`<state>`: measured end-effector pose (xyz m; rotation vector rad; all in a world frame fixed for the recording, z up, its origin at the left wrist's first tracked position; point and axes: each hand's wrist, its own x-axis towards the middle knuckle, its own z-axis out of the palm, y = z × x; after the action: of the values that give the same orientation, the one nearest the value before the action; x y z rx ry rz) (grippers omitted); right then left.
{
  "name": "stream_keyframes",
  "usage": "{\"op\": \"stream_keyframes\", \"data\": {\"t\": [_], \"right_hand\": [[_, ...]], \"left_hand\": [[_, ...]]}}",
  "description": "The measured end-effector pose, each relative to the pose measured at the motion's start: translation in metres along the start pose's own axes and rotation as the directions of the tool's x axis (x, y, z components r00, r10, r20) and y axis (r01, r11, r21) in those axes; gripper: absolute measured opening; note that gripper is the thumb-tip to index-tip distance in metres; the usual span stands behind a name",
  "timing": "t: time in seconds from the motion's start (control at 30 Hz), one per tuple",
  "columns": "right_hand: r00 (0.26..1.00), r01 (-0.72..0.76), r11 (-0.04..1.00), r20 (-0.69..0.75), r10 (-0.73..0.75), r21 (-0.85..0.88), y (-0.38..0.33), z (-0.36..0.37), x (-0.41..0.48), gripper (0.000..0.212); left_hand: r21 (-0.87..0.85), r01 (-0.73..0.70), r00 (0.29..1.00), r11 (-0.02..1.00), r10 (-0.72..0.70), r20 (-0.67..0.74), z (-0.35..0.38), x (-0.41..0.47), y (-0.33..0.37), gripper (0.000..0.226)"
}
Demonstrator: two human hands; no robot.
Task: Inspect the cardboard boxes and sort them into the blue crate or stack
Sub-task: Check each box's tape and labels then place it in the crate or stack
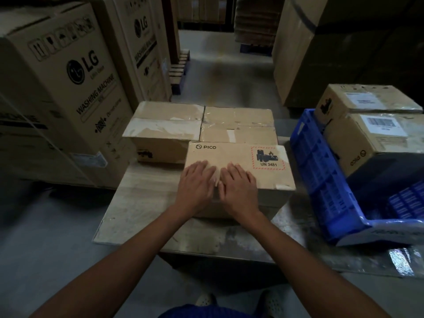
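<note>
A low bench (291, 228) with a dull metal top carries a flattened cardboard sheet (142, 203) over its left and middle part. The PICO box (234, 154) stands on that sheet. Just behind the PICO box, the left taped box (165, 125) and the right taped box (238, 125) sit side by side, touching. Right of the PICO box, near it but apart, a blue crate (321, 175) rests tilted on the bare metal.

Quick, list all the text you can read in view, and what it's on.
"PICO": front box, top left.
"UN 3481": same box, red-hatched label.
"LG", "WASHING MACHINE": tall cartons at left.
"PICO", upside down: lower box in blue crate.
White barcode label on it: too blurred.
</note>
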<state>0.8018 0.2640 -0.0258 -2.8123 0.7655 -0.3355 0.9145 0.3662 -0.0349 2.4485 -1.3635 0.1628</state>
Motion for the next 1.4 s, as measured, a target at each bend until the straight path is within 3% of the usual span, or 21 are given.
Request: {"op": "stream_keyframes", "data": {"t": [0.13, 0.3, 0.57, 0.73, 0.83, 0.93, 1.1, 1.2, 1.3, 1.4], "right_hand": [[0.993, 0.031, 0.998, 0.117, -0.025, -0.050, 0.009, -0.034, 0.030, 0.029], [0.958, -0.036, 0.994, 0.279, 0.063, -0.099, 0.016, -0.024, 0.054, 0.060], [0.977, 0.012, 0.997, 0.214, 0.005, -0.080, 0.030, -0.015, 0.049, 0.063], [0.958, 0.075, 0.997, 0.279, -0.066, -0.022, 0.053, -0.035, 0.053, 0.053], [0.976, -0.074, 0.992, 0.195, 0.092, -0.098, 0.078, -0.040, 0.052, 0.052], [0.957, -0.162, 0.976, 0.219, 0.192, -0.145, 0.090, -0.036, 0.048, 0.058], [0.963, -0.068, 0.986, 0.249, 0.104, -0.150, 0.108, -0.043, 0.046, 0.066], [0.965, -0.083, 0.983, 0.233, 0.120, -0.162, 0.105, -0.039, 0.050, 0.064], [0.943, -0.081, 0.987, 0.308, 0.122, -0.142, 0.101, -0.047, 0.050, 0.064], [0.966, -0.144, 0.986, 0.202, 0.159, -0.085, 0.100, -0.059, 0.029, 0.060]], "left_hand": [[0.046, -0.032, 0.999, 0.998, 0.031, 0.016, -0.010, 0.024, 0.000, 0.034], [0.047, 0.053, 0.966, 0.997, -0.063, 0.249, -0.005, 0.044, -0.004, 0.058], [0.043, 0.047, 0.970, 0.998, -0.055, 0.236, -0.005, 0.049, -0.008, 0.056], [0.072, 0.164, 0.940, 0.984, -0.178, 0.290, -0.012, 0.062, 0.024, 0.058], [0.004, 0.080, 0.961, 0.997, -0.078, 0.265, -0.004, 0.078, 0.056, 0.061], [-0.020, 0.005, 0.952, 1.000, 0.001, 0.305, 0.014, 0.079, 0.071, 0.056], [-0.022, -0.034, 0.952, 0.999, 0.039, 0.305, 0.018, 0.078, 0.065, 0.057], [-0.020, -0.037, 0.944, 0.999, 0.041, 0.327, 0.017, 0.083, 0.062, 0.056], [-0.072, -0.101, 0.967, 0.992, 0.115, 0.227, 0.015, 0.072, 0.060, 0.052], [-0.095, -0.195, 0.975, 0.976, 0.204, 0.091, 0.017, 0.055, 0.067, 0.047]]}}
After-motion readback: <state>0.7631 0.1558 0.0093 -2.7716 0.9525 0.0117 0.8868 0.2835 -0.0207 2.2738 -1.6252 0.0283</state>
